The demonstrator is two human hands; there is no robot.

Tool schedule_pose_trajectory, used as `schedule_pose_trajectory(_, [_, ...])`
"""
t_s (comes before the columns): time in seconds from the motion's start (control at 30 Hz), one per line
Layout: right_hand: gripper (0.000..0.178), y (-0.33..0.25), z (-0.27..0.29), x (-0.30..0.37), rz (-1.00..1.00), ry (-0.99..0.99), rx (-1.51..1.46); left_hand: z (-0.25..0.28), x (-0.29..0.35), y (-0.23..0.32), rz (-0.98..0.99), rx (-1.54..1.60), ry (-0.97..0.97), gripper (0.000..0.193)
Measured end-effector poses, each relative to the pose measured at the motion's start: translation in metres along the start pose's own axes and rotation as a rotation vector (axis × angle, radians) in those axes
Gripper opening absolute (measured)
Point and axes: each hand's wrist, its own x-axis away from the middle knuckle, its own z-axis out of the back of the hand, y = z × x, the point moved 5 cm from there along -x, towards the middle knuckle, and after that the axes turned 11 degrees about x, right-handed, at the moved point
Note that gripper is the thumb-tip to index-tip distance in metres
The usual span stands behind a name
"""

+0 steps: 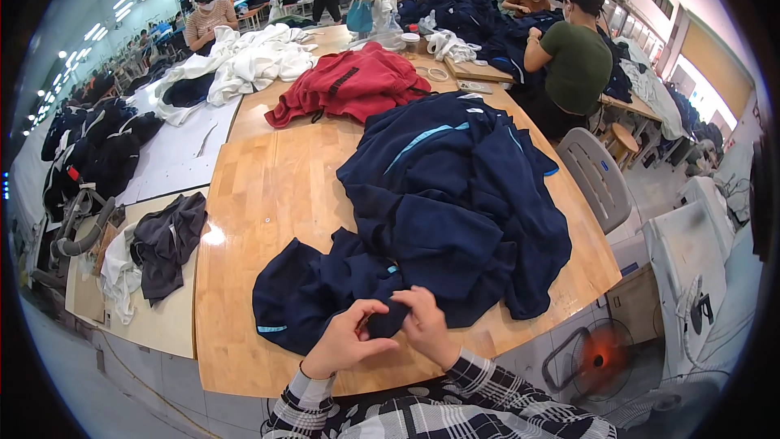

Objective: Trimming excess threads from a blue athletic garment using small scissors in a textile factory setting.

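A navy garment with light blue trim lies at the near edge of the wooden table, running into a larger navy pile behind it. My left hand is at its near edge, thumb and index finger curved apart with navy cloth showing between them. My right hand has its fingers closed on a fold of the same garment. The fingertips of the right hand are partly hidden by the cloth. Both hands are close together, just above the table.
The navy pile covers the table's right half. Beyond it lies a red garment. White cloth and grey cloth are to the left. A grey chair and an orange fan stand at right. Several people work behind.
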Motion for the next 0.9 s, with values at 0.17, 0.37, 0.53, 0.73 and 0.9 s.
schedule_pose_trajectory(0.17, [0.021,-0.011,0.034,-0.004,-0.137,-0.028,-0.046,-0.001,0.002,0.0,-0.273,-0.783,0.341,0.054])
schedule_pose_trajectory(0.37, [0.023,0.004,0.04,-0.005,-0.055,-0.431,-0.087,0.006,0.001,0.0,-0.529,-0.764,0.178,0.03])
schedule_pose_trajectory(0.53, [0.02,0.043,0.047,0.016,-0.34,-0.631,-0.275,0.009,0.006,-0.021,-0.251,-0.636,0.004,0.013])
schedule_pose_trajectory(0.73, [0.021,0.065,0.053,0.024,-0.581,-0.691,-0.325,0.021,0.004,-0.035,-0.011,-0.358,-0.001,0.014])
schedule_pose_trajectory(0.9, [0.016,-0.008,0.05,-0.004,0.237,-0.188,0.401,-0.016,-0.001,-0.035,-0.143,-0.536,0.102,0.016])
